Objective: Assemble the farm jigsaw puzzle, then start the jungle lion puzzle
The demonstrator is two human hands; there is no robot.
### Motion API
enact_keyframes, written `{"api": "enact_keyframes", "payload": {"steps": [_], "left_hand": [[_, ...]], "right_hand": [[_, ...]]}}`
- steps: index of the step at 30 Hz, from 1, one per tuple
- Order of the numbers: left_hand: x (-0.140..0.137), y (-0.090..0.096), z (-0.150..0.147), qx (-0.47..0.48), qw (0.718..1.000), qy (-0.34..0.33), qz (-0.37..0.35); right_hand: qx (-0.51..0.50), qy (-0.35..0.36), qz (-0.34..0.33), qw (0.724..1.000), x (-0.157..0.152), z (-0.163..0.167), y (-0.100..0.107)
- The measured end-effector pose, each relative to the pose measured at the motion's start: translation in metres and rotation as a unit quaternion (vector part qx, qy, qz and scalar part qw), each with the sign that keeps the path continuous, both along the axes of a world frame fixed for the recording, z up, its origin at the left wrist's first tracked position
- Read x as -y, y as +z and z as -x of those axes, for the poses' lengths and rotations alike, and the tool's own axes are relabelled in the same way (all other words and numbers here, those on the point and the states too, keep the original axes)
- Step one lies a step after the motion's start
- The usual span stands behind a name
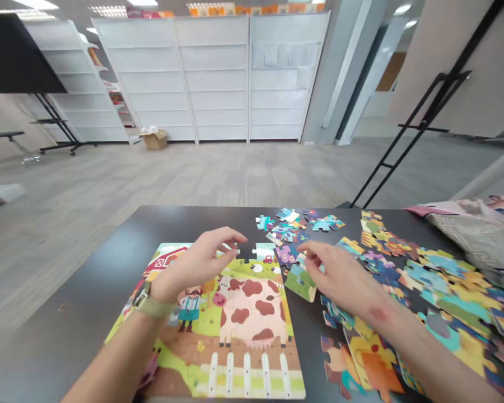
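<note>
A farm jigsaw puzzle (252,313) with a spotted cow, a farmer and a white fence lies on the dark table, mostly assembled. Its top row has a gap right of the middle. Over the top edge, just left of that gap, is my left hand (197,260). Its thumb and forefinger are apart, and the puzzle's pale edge shows between them. To the right, my right hand (334,271) hovers with loosely bent fingers and nothing visible in them. Nearest to it are a purple puzzle piece (286,255) and a green puzzle piece (301,283).
Loose puzzle pieces (457,302) are heaped along the right of the dark table (88,291). A smaller group of blue pieces (285,231) lies at the far edge. A patterned cloth bag (474,235) sits at the right. Beyond stand white shelves (214,84).
</note>
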State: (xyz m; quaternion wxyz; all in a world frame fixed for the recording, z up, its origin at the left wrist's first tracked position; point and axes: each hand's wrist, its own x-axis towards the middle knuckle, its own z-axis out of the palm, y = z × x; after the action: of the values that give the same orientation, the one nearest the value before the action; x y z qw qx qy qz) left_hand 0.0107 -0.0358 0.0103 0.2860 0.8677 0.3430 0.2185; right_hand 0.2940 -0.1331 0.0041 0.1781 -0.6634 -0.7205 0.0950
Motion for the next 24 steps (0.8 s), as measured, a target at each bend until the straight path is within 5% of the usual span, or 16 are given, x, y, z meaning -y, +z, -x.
{"api": "enact_keyframes", "payload": {"steps": [3,8,19,24], "left_hand": [[-0.013,-0.010,0.004,-0.011,0.992,0.106,-0.069],[-0.027,-0.034,0.006,-0.030,0.990,0.116,-0.078],[-0.025,-0.043,0.001,-0.046,0.994,0.077,-0.055],[-0.020,-0.041,-0.003,-0.060,0.994,0.067,-0.060]], "right_hand": [[0.003,0.060,0.024,0.998,-0.002,-0.004,-0.006],[-0.028,0.072,0.123,0.989,-0.003,-0.015,-0.012],[-0.030,0.060,0.111,0.992,0.001,-0.036,0.002],[-0.034,0.037,0.040,0.998,-0.002,-0.040,0.009]]}}
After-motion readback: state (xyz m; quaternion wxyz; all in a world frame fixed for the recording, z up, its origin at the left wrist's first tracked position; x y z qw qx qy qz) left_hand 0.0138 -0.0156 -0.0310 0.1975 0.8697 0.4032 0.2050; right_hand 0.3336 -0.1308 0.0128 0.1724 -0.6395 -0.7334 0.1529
